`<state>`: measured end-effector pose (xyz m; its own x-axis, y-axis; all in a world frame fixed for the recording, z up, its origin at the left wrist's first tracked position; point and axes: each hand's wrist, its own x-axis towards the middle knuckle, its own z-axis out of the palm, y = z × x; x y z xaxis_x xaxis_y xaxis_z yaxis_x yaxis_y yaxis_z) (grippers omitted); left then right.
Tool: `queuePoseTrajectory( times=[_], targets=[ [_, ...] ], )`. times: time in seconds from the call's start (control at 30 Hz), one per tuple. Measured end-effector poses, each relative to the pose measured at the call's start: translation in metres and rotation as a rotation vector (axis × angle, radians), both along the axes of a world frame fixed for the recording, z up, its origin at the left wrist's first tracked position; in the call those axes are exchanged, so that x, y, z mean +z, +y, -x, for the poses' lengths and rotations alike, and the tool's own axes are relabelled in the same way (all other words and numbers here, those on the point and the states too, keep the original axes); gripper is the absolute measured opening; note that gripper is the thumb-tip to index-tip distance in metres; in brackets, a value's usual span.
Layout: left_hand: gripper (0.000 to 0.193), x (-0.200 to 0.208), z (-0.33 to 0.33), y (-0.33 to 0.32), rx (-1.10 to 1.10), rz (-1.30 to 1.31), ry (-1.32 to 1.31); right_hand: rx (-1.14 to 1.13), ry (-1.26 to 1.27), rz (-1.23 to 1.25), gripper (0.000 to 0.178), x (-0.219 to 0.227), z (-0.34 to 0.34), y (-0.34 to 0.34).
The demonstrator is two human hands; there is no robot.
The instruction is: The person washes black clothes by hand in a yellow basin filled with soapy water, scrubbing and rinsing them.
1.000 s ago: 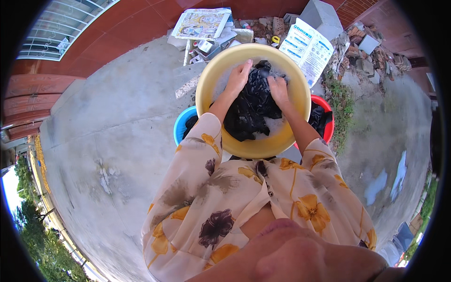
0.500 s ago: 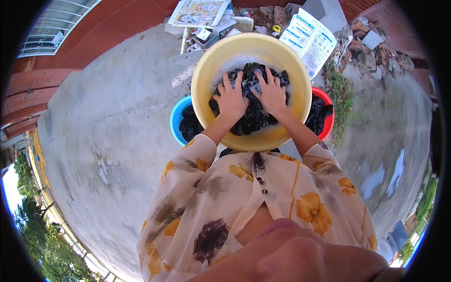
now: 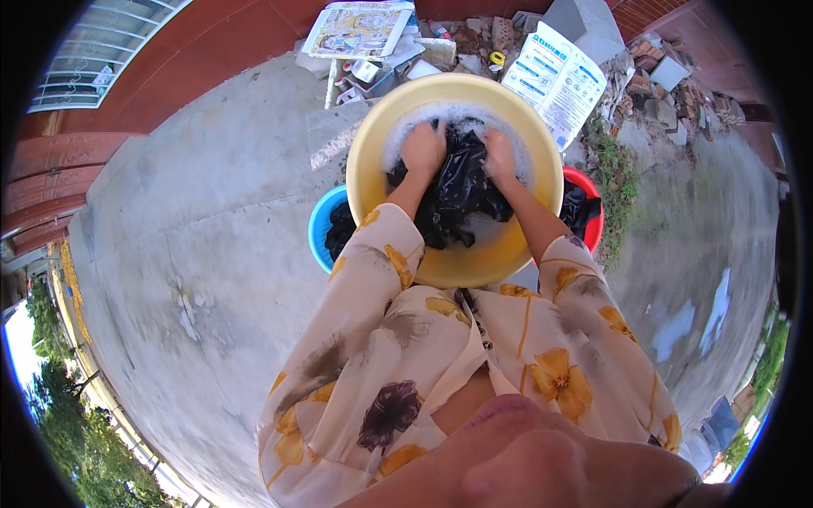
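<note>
Wet black cloth lies bunched in soapy water inside a large yellow basin, its kind of garment not clear. My left hand is closed on the cloth at the far left part of the basin. Across from it, my right hand grips the cloth's far right side, slightly blurred, with its fingertips partly hidden. White suds ring the far and right sides of the water. Between my hands the cloth is stretched into folds running toward me.
A blue tub with black cloth stands left of the basin, a red tub with black cloth right. Behind are a white printed sheet, a box of odds and ends, and brick rubble. Concrete ground surrounds everything.
My spread fingers, earlier pressed flat on the cloth, have closed on it. Both hands have shifted slightly farther away, and the cloth is now drawn out between them.
</note>
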<state>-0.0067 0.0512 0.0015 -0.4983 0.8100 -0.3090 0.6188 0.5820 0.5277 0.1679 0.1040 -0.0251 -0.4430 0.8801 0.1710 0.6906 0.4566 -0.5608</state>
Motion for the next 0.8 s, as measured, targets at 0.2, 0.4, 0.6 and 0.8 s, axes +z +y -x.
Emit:
queuePoseTrajectory(
  times=[0.2, 0.4, 0.6, 0.8],
  targets=[
    [0.046, 0.128, 0.031, -0.037, 0.523, -0.533, -0.876, -0.138, 0.619, 0.484, 0.025, 0.087, -0.056, -0.019],
    [0.07, 0.124, 0.017, -0.123, -0.134, -0.293, -0.042, 0.049, 0.434, 0.569, 0.043, 0.121, -0.094, -0.05],
    [0.082, 0.021, -0.044, -0.109, -0.224, -0.128, 0.118, 0.08, -0.387, 0.042, 0.065, 0.113, -0.013, -0.077],
    [0.054, -0.01, -0.052, -0.074, -0.314, -0.102, 0.308, 0.106, -0.596, -0.109, 0.043, 0.033, -0.003, -0.037]
  ],
)
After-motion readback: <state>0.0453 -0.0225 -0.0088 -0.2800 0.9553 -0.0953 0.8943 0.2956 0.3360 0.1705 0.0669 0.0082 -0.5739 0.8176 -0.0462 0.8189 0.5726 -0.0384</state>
